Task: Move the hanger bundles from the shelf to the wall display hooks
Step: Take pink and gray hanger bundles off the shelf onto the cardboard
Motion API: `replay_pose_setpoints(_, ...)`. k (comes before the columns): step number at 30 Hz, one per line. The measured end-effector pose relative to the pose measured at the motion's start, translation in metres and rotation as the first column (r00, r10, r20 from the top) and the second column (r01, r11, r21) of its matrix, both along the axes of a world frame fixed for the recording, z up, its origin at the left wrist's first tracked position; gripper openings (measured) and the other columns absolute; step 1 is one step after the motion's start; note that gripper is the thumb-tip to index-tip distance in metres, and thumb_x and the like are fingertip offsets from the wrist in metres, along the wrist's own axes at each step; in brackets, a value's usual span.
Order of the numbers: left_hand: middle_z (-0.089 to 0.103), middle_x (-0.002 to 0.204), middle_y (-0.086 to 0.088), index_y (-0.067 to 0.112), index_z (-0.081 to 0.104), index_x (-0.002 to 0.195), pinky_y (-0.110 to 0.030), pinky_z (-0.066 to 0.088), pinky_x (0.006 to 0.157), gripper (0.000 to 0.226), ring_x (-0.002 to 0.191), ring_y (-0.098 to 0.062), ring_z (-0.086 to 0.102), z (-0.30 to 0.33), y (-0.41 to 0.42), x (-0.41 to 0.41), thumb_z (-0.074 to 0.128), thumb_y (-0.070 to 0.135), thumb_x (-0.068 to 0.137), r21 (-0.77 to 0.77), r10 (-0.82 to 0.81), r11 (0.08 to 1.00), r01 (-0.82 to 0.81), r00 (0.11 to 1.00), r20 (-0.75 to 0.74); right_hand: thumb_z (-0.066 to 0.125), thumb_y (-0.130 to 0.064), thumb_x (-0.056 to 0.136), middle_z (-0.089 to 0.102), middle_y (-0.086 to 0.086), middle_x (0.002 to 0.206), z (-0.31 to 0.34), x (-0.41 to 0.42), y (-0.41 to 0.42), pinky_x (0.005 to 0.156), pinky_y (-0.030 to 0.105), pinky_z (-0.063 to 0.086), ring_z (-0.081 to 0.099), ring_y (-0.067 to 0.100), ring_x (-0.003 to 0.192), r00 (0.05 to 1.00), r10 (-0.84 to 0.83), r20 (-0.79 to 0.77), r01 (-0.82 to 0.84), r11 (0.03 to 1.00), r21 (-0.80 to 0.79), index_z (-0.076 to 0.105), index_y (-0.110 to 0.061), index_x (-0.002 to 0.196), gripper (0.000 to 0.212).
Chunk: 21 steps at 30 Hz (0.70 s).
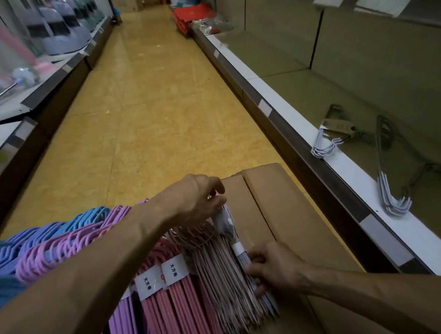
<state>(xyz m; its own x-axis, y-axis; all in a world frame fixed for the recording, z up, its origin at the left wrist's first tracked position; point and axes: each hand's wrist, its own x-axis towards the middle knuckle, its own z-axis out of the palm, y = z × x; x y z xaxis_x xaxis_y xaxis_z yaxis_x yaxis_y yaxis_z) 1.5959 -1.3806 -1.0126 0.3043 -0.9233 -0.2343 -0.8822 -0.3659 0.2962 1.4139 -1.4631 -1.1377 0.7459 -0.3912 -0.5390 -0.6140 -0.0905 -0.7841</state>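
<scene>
Bundles of hangers in blue, purple and pink lie in a stack on a brown cardboard box [274, 202] in front of me. The rightmost one is a thin pale-pink and blue bundle [224, 271] with a white band. My left hand [198, 198] pinches its hook end at the top. My right hand [272, 268] grips its lower bars from the right side. Pink bundles with white printed labels [174, 271] lie just to the left. No wall display hooks are in view.
A shop aisle with a yellow tiled floor [149, 106] runs ahead. On the right, a low shelf [355, 94] carries two hanger bundles [330, 140] [394, 198] hooked over its white front edge. Dustpans and mops [58, 29] fill the left shelves. A red basket [191, 16] stands far ahead.
</scene>
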Motion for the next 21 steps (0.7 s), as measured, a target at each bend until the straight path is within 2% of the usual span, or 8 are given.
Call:
replay_pose_setpoints(3,0.065,0.117,-0.003,0.02,0.061,0.119,-0.041,0.055,0.087,0.031,0.1,-0.022,0.062,-0.006,0.002,0.003,0.047,0.04,0.1,0.082,-0.033,0.996,0.024,0.994,0.108,0.06,-0.012,0.097,0.068,0.024,0.105,-0.002,0.009,0.004,0.068,0.036,0.063,0.073,0.033,0.082,0.999,0.009,-0.033,-0.01,1.0,-0.022,0.061,-0.002,0.121,0.026)
replay_pose_setpoints(6,0.067,0.112,-0.004,0.02,0.064,0.111,-0.039,0.056,0.084,0.026,0.096,-0.025,0.065,-0.009,0.002,0.004,0.047,0.036,0.098,0.104,-0.04,0.994,0.022,0.984,0.174,0.061,-0.013,0.097,0.068,0.019,0.093,-0.002,0.014,0.002,0.068,0.037,0.063,0.072,0.026,0.071,0.998,0.034,-0.058,-0.035,0.999,-0.022,0.06,-0.001,0.123,0.029)
replay_pose_setpoints(11,0.065,0.12,-0.003,0.021,0.061,0.121,-0.038,0.056,0.088,0.029,0.103,-0.024,0.064,-0.009,-0.003,0.001,0.048,0.034,0.099,0.153,-0.078,0.987,0.046,0.974,0.212,0.06,-0.018,0.097,0.07,0.01,0.096,0.003,0.013,0.001,0.074,0.037,0.063,0.075,0.026,0.082,0.993,0.061,-0.097,-0.065,0.997,-0.036,0.062,-0.005,0.119,0.025)
replay_pose_setpoints(14,0.063,0.123,-0.002,0.023,0.057,0.126,-0.037,0.055,0.088,0.03,0.104,-0.022,0.063,-0.007,-0.007,-0.002,0.048,0.035,0.1,0.159,-0.098,0.985,0.063,0.97,0.222,0.061,-0.019,0.097,0.072,0.012,0.101,0.011,0.007,-0.002,0.076,0.038,0.063,0.075,0.024,0.085,0.992,0.083,-0.095,-0.087,0.995,-0.041,0.061,-0.005,0.121,0.028)
replay_pose_setpoints(17,0.062,0.124,-0.001,0.02,0.058,0.128,-0.034,0.054,0.089,0.03,0.106,-0.019,0.061,0.001,-0.01,-0.006,0.047,0.031,0.101,0.076,-0.09,0.994,0.078,0.982,0.164,0.059,-0.021,0.098,0.07,0.01,0.103,0.024,-0.006,-0.009,0.072,0.032,0.063,0.073,0.02,0.084,0.997,0.061,-0.051,-0.063,0.997,-0.047,0.06,-0.009,0.12,0.025)
replay_pose_setpoints(21,0.068,0.116,0.002,0.02,0.065,0.12,-0.023,0.052,0.082,0.025,0.099,-0.01,0.063,0.008,-0.018,-0.009,0.052,0.028,0.1,-0.167,-0.028,0.986,0.027,1.0,-0.004,0.058,-0.024,0.098,0.067,0.008,0.102,0.044,-0.031,-0.026,0.063,0.022,0.058,0.07,0.018,0.087,0.999,0.004,0.047,0.002,0.992,-0.129,0.062,-0.012,0.117,0.022)
